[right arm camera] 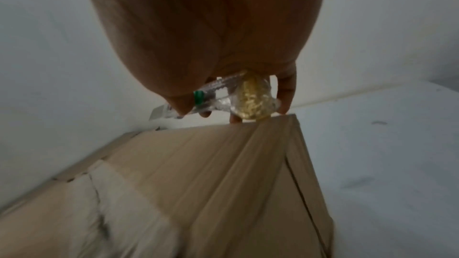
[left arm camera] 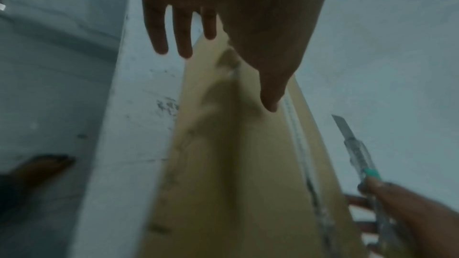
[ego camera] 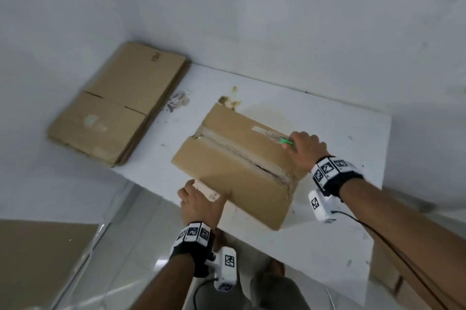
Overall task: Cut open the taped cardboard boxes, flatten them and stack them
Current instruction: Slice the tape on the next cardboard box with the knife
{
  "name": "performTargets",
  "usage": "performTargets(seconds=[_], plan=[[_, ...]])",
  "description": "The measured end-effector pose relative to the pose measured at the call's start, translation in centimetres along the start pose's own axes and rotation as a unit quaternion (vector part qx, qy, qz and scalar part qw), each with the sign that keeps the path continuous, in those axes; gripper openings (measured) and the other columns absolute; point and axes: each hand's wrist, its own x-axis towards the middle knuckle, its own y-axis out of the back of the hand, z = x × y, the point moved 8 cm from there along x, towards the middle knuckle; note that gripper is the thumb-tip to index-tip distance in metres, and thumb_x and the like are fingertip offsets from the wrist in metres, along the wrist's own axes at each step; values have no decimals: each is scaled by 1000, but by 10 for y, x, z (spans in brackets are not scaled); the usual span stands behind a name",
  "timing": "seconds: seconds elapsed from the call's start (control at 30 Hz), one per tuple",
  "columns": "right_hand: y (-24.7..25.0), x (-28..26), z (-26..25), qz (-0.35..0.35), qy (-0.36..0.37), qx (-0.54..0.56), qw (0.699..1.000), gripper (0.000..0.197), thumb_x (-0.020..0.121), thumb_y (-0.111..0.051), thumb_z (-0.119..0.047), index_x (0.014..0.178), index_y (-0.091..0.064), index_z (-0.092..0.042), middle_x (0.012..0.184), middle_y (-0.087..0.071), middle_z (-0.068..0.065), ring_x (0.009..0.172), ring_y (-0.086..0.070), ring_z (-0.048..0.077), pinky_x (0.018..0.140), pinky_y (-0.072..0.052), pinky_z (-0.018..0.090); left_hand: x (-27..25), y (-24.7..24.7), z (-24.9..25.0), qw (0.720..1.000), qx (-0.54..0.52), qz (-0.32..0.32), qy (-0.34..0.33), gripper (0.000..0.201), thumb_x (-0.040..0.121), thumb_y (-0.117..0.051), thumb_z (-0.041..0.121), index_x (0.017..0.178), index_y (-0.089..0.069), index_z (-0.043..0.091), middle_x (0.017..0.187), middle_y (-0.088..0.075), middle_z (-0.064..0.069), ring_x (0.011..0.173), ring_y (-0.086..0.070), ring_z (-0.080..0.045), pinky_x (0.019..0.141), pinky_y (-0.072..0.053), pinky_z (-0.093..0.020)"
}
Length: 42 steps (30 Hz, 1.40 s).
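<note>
Brown taped cardboard box (ego camera: 239, 163) sits on the white table (ego camera: 340, 246), its seam running away leftward; the left hand (ego camera: 201, 205), fingers straight, presses its near corner. At the right edge the right hand (ego camera: 306, 147) grips a clear green-tipped utility knife (ego camera: 274, 136), blade out over the top. Beyond lies a flattened cardboard stack (ego camera: 118, 105); motion blur hides whether the seam's tape is fully slit.

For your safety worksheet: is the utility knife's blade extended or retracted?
Extended. The left wrist view shows the blade protruding from the utility knife gripped by the right hand.
</note>
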Motion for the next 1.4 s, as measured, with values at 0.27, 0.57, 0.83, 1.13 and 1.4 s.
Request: performTargets(seconds=[0.27, 0.57, 0.83, 1.13, 1.4], plan=[[-71, -131, -12, -135, 54, 179, 973, 27, 107, -39, -34, 121, -47, -12, 124, -54, 14, 111, -55, 32, 100, -42, 42, 72, -31, 72, 971, 167, -147, -82, 155, 53, -86, 71, 159, 15, 19, 166, 14, -17, 149, -13, -46, 112, -23, -72], [-4, -93, -6, 4, 50, 126, 991, 25, 102, -49, -36, 124, -60, -31, 110, -70, 4, 100, -66, 27, 86, -52, 38, 78, -34, 90, 935, 298, -144, -130, 157, 58, -83, 72, 155, 27, 16, 162, 25, -20, 148, -13, -46, 115, -26, -65], [37, 0, -102, 26, 200, -264, 943, 34, 103, -40, -44, 129, -60, -37, 111, -60, -1, 111, -45, 23, 93, -31, 40, 103, -9, 82, 919, 248, -200, -231, 135, 72, -78, 58, 159, 18, 22, 166, 18, -14, 148, -15, -43, 114, -29, -57], [85, 51, -59, 152, 81, -274, 946, 33, 101, -45, -43, 117, -68, -26, 100, -66, 8, 98, -55, 34, 85, -38, 44, 141, 12, 71, 881, 282, -218, -312, 133, 71, -76, 58, 158, 19, 27, 166, 19, -10, 151, -7, -37, 120, -20, -56], [10, 17, -11, 43, -107, 139, 984, 41, 108, -33, -40, 106, -56, -6, 106, -68, 21, 95, -64, 40, 77, -46, 41, 159, 9, 98, 827, 318, -203, -417, 103, 86, -65, 20, 161, 5, 34, 168, 18, 3, 156, 14, -24, 123, 4, -58]])
